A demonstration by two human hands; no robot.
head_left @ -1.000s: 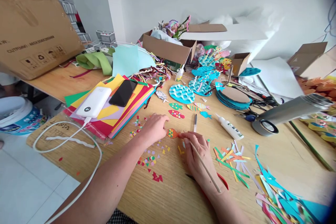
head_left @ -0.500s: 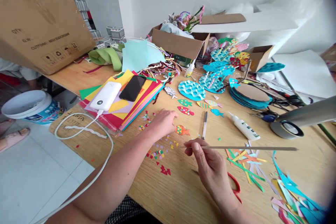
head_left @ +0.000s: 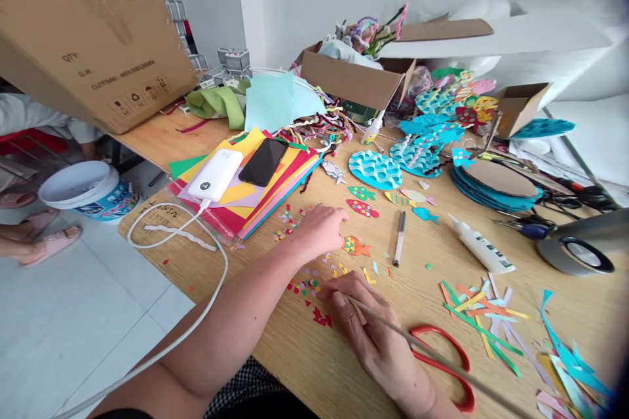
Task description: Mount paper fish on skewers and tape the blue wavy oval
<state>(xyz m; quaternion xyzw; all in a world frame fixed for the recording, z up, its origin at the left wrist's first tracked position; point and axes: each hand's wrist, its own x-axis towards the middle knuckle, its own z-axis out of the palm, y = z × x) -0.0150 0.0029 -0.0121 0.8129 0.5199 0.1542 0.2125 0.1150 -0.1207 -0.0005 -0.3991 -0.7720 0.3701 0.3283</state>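
Observation:
My left hand rests fingers-down on the wooden table, fingertips just left of an orange paper fish. My right hand is closed in a pinch on a thin wooden stick, whose tip points down at the small confetti pieces near the table's front. Red-handled scissors lie under the stick, right of my right hand. A pen lies beside the fish.
Stacked coloured paper carries a white power bank and a black phone. Blue wave discs, small paper fish, a glue bottle, paper strips, cardboard boxes and a tape roll crowd the table. A bucket stands on the floor.
My right hand has dropped from mid-air towards me and swung the stick, so its tip now touches down by the confetti. My left hand stays beside the orange fish. The view shifted left.

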